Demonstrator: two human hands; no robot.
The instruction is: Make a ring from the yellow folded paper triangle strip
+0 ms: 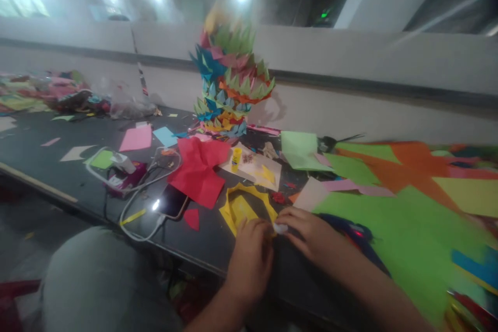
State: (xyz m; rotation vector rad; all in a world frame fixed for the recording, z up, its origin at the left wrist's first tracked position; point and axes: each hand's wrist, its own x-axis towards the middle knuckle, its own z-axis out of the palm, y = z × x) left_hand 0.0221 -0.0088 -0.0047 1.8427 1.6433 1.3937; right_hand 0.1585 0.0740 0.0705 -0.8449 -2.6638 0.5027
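Note:
A yellow folded-paper ring with pointed tips (268, 202) lies at the table's front edge. My left hand (251, 249) is closed on its near side, the fingertips partly hidden. From the right, my right hand (307, 228) pinches a small white piece (280, 228) against the ring's near right side; its exact kind is unclear. Behind the ring, a yellow glue stick (236, 160) is on a beige sheet (254, 166). Crumpled red paper (200, 168) is to the left of the ring.
A tall stack of coloured paper petals (231, 78) stands by the wall. Left are a phone (174, 201), a white cable (130, 236) and a purple box (125, 179). Green sheets (412, 238) and orange paper (412, 158) cover the right; scraps and a plastic bag (130, 106) lie farther back.

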